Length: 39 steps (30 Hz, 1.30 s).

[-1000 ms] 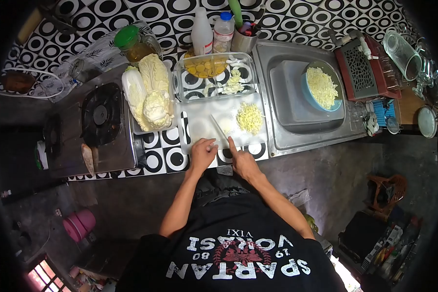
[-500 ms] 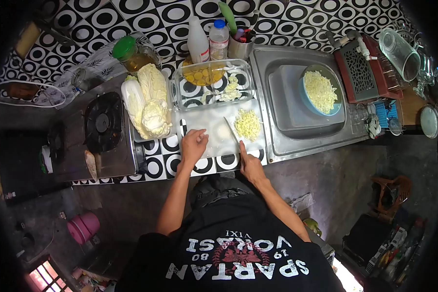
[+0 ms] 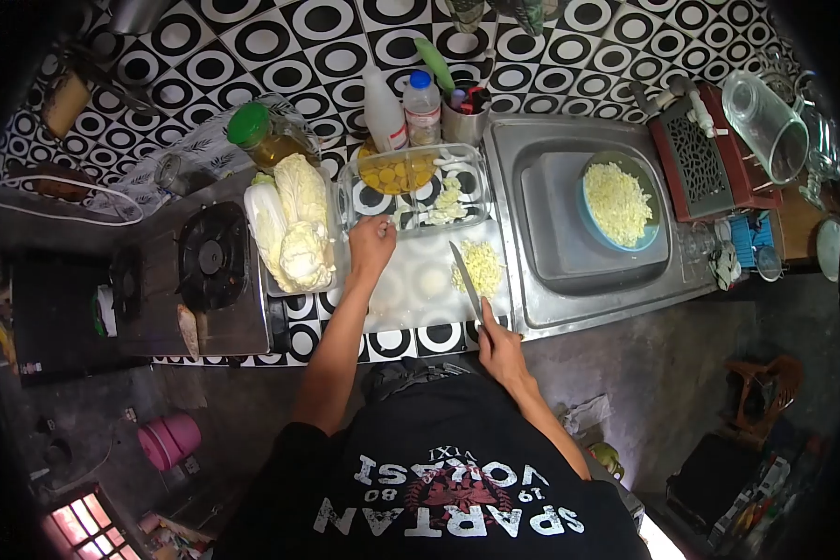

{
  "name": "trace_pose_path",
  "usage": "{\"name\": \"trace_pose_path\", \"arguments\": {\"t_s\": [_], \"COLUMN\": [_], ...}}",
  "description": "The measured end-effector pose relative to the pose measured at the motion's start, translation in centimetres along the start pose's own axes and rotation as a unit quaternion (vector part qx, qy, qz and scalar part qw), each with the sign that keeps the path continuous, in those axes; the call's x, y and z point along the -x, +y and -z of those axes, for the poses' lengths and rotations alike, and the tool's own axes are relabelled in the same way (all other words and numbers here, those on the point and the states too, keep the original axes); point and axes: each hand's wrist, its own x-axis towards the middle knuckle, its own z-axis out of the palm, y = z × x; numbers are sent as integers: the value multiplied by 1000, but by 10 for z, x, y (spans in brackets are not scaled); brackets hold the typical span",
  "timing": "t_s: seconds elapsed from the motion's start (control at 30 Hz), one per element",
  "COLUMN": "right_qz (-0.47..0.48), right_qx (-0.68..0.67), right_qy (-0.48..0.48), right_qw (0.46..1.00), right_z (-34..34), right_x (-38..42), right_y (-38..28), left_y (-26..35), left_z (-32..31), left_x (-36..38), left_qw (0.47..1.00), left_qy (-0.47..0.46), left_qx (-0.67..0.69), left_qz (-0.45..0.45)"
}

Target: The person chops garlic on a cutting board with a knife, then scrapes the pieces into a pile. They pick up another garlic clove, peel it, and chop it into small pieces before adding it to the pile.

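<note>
My right hand (image 3: 501,347) is wrapped round the handle of a knife (image 3: 467,280), whose blade points up and left over the cutting board (image 3: 397,303). A pile of chopped pale vegetable (image 3: 481,268) lies beside the blade. My left hand (image 3: 372,241) is at the front left edge of a clear container (image 3: 484,217), its fingers drawn together; whatever they hold is too small to make out. White pieces (image 3: 448,203) lie in that container. To the left, whole cabbages (image 3: 299,233) rest in a tray.
A bowl of chopped vegetable (image 3: 616,207) stands in the sink (image 3: 541,313). Behind the container are a white bottle (image 3: 383,112), a blue-capped bottle (image 3: 422,107) and a utensil cup (image 3: 463,123). A stove (image 3: 212,254) and green-lidded jar (image 3: 266,135) are at left.
My left hand has moved up from the cutting board to the container's edge. The knife has shifted slightly right, its blade now against the chopped pile. The camera view has tilted a little.
</note>
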Motion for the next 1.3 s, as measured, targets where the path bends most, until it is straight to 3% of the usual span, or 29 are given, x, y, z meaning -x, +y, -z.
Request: {"name": "trace_pose_path", "arguments": {"t_s": [0.03,0.07,0.17,0.4,0.47,0.57,0.6,0.67,0.7,0.83,1.03,1.1,1.13,1.2,1.3], "right_qz": [2,6,-9,-59,-69,-83,-83,-58,-70,-51,-48,-56,-64,-55,-55], "right_qx": [-10,-7,14,-12,-10,-12,-14,1,-4,-6,-11,-15,-17,5,-4], "right_qy": [2,2,-52,-56,-61,-75,-84,-74,-77,-81,-87,-84,-79,-87,-56], "right_qw": [1000,1000,998,997,996,994,993,996,995,995,995,995,995,995,997], "right_z": [3,2,-1,10,9,7,6,7,7,6,5,5,5,9,9], "right_x": [0,0,-3,-11,-13,-13,-16,-25,-27,-29,-24,-22,-23,-27,-15], "right_y": [-3,-1,9,-1,1,6,7,6,4,6,-1,1,1,2,6], "left_y": [-4,-8,-19,-2,-3,0,4,12,7,0,11,9,5,4,14], "left_z": [-5,-10,-27,-9,-4,4,10,16,15,15,20,20,17,14,20], "left_x": [-6,-11,-27,-53,-52,-45,-42,-42,-42,-42,-29,-25,-22,-14,-2], "left_qw": [997,998,979,952,990,983,983,997,998,997,997,998,998,985,987], "left_qy": [-42,-38,-152,-231,-40,-71,-70,-24,7,-39,73,-12,-7,3,64], "left_qx": [11,13,-83,-132,-134,-154,-156,-12,-52,-40,2,-40,-40,-81,-38], "left_qz": [57,56,104,154,-18,-75,-73,74,17,44,8,-47,-47,-153,-141]}}
